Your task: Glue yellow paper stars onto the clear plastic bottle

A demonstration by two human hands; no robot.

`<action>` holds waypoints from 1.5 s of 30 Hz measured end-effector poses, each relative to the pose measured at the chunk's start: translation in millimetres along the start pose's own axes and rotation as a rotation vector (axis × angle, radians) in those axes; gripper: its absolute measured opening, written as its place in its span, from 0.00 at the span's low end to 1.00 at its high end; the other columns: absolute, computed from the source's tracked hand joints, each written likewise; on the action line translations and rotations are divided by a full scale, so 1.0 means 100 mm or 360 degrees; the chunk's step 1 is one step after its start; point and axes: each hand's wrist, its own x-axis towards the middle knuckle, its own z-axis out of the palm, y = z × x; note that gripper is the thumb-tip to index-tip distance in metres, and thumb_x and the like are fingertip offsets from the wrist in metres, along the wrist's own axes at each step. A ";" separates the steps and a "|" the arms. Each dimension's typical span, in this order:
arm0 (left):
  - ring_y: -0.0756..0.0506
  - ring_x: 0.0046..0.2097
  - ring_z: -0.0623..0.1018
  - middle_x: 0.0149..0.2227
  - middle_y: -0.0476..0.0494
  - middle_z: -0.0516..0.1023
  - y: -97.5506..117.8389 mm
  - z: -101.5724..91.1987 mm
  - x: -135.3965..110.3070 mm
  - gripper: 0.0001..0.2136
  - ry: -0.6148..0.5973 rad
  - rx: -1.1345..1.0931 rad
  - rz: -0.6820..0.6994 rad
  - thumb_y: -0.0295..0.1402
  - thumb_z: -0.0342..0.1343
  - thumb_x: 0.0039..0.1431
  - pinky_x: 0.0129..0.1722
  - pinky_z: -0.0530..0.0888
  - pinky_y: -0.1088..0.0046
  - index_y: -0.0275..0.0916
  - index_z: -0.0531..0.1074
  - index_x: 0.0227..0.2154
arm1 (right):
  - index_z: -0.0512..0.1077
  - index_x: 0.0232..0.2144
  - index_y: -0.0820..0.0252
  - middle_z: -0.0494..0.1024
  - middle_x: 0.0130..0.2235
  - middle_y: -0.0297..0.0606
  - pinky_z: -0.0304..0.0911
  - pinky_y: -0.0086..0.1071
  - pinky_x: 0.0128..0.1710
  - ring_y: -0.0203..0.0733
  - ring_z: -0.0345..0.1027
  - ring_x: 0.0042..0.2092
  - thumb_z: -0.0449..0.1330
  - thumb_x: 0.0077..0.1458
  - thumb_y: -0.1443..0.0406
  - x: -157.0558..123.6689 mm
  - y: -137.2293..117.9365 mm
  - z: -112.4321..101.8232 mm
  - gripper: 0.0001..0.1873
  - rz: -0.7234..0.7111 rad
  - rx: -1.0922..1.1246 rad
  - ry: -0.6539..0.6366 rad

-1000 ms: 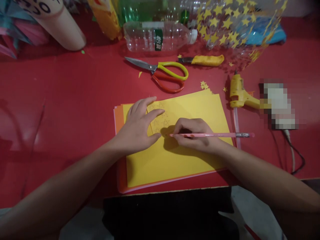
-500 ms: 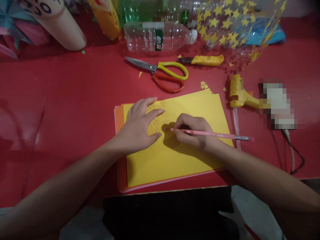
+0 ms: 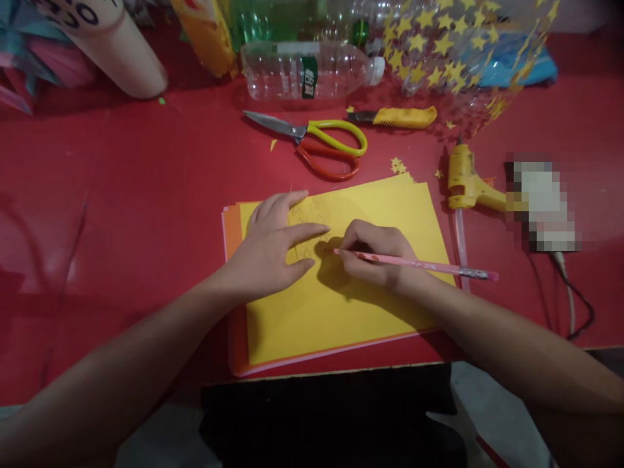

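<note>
A sheet of yellow paper lies on top of orange and pink sheets at the table's near edge. My left hand rests on its left part with the fingers spread, partly covering several small stars drawn in pencil. My right hand grips a pink pencil close to its point. The pencil's tip is at the paper, just right of the drawn stars, and its eraser end points right.
Beyond the paper lie scissors with yellow and red handles and a yellow utility knife. A glue gun is on the right. Behind stand a clear bottle, a star-covered clear piece and a cup.
My left index finger has stretched further right across the drawn stars. The pencil's eraser end has dipped slightly, while its tip stays in nearly the same place.
</note>
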 end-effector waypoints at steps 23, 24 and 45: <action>0.32 0.65 0.56 0.64 0.40 0.56 -0.01 0.00 0.00 0.19 -0.0009 0.0002 0.0017 0.36 0.58 0.54 0.64 0.54 0.45 0.45 0.75 0.50 | 0.59 0.19 0.57 0.61 0.19 0.26 0.47 0.25 0.20 0.27 0.52 0.21 0.52 0.45 0.69 0.01 0.06 -0.06 0.06 -0.0227 -0.0063 -0.0084; 0.32 0.65 0.56 0.64 0.40 0.56 -0.01 0.00 0.00 0.19 -0.0004 0.0003 0.0018 0.36 0.58 0.54 0.64 0.54 0.45 0.45 0.75 0.50 | 0.59 0.19 0.57 0.61 0.19 0.25 0.47 0.25 0.20 0.27 0.52 0.21 0.52 0.45 0.69 0.01 0.06 -0.06 0.06 -0.0220 -0.0067 -0.0078; 0.32 0.65 0.57 0.64 0.37 0.57 0.01 0.00 0.00 0.18 0.0005 0.0028 0.0005 0.36 0.56 0.56 0.64 0.55 0.48 0.42 0.76 0.50 | 0.64 0.24 0.58 0.65 0.21 0.27 0.51 0.24 0.23 0.28 0.54 0.22 0.53 0.52 0.67 0.01 0.06 0.06 0.06 -0.0392 -0.0174 -0.0093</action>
